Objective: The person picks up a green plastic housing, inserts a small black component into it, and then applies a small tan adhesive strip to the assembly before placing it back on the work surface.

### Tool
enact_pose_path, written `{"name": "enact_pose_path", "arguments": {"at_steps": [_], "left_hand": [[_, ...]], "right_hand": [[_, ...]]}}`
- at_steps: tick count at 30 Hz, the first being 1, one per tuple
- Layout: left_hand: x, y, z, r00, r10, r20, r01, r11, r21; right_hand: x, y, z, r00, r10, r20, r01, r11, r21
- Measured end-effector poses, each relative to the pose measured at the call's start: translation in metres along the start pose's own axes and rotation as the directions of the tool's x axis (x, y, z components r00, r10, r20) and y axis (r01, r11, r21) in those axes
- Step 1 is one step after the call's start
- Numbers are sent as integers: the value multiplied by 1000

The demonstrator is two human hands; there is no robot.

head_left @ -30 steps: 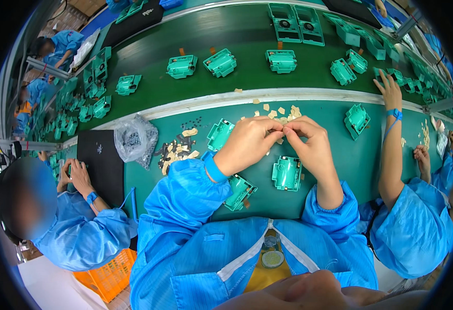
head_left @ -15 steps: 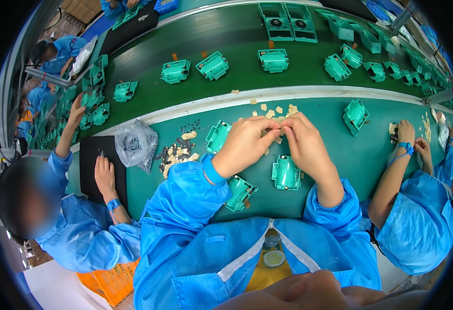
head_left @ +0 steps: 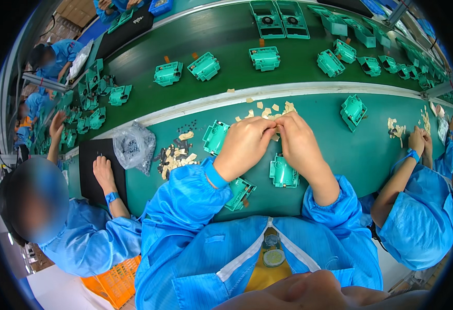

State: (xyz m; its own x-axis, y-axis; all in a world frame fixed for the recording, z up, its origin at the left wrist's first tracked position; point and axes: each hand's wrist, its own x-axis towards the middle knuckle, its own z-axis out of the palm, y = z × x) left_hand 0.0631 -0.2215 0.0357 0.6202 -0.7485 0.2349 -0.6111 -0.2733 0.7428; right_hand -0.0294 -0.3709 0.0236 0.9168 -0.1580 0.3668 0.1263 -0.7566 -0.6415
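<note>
Above the green worktop, my left hand (head_left: pixel 244 145) and my right hand (head_left: pixel 300 143) meet with thumbs and fingertips pinched together. Whatever lies between the fingertips is too small to make out. Loose cream paper-like pieces (head_left: pixel 260 105) are scattered just beyond them. A green plastic housing (head_left: pixel 216 136) is partly covered by my left hand. Another green housing (head_left: pixel 283 172) sits below my right hand, and a tilted one (head_left: pixel 241 193) lies beside my left forearm. Left of my left wrist is a pile of cream and black pieces (head_left: pixel 176 159).
A clear bag of small dark parts (head_left: pixel 134 145) stands by a black mat (head_left: pixel 89 170). One more housing (head_left: pixel 353 111) lies to the right. Beyond a pale rail, a green conveyor belt (head_left: pixel 149 57) carries several housings. Co-workers sit close on both sides; an orange crate (head_left: pixel 114 281) is lower left.
My hands stay pinched together, nearly in place. Housings on the belt have shifted slightly left. The left co-worker's far hand has drawn back from a housing; the right co-worker's hands have come together.
</note>
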Motion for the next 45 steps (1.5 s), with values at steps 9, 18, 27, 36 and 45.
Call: {"name": "enact_pose_path", "arguments": {"at_steps": [9,18,27,36,45], "left_hand": [[2,2,5,1000,-25,-8,25,998,-51],[2,0,9,1000,-28,4,28,998,-57],[2,-3,11,1000,-27,0,27,998,-64],[2,-4,14,998,-38,41,39,998,-39],[8,-6,7,992,92,-90,-87,995,50]], "right_hand": [[-4,9,0,1000,-18,9,18,999,-39],[-6,13,-1,1000,-4,26,4,1000,-12],[-4,9,-9,999,41,25,-43,994,97],[-7,20,-5,999,29,42,-30,999,41],[-6,40,5,983,157,-93,-158,987,-5]]}}
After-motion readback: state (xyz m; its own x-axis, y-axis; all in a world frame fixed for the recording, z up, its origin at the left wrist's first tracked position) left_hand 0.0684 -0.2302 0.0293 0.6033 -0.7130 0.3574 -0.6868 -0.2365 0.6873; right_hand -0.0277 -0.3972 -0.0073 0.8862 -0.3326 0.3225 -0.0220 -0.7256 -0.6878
